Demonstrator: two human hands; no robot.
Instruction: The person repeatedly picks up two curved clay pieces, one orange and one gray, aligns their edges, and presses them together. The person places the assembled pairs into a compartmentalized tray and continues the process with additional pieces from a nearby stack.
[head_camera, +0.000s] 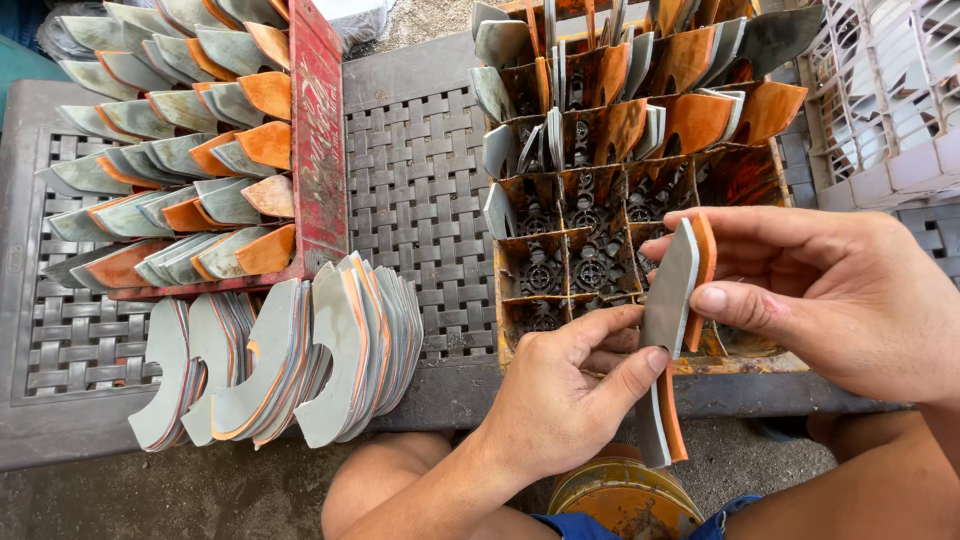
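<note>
Two hands are working one piece: my left hand (570, 385) is pinching the lower part of the grey-and-orange curved piece (672, 300), my right hand (830, 295) is gripping its upper end. Left of my left hand, stacked grey pieces (290, 365) are leaning; above both, a divided orange crate (560, 255) is sitting.

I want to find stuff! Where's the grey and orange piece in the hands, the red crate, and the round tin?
grey and orange piece (672, 285), head view, grey face.
red crate (318, 130), head view, side wall.
round tin (625, 497), head view, lid.
</note>
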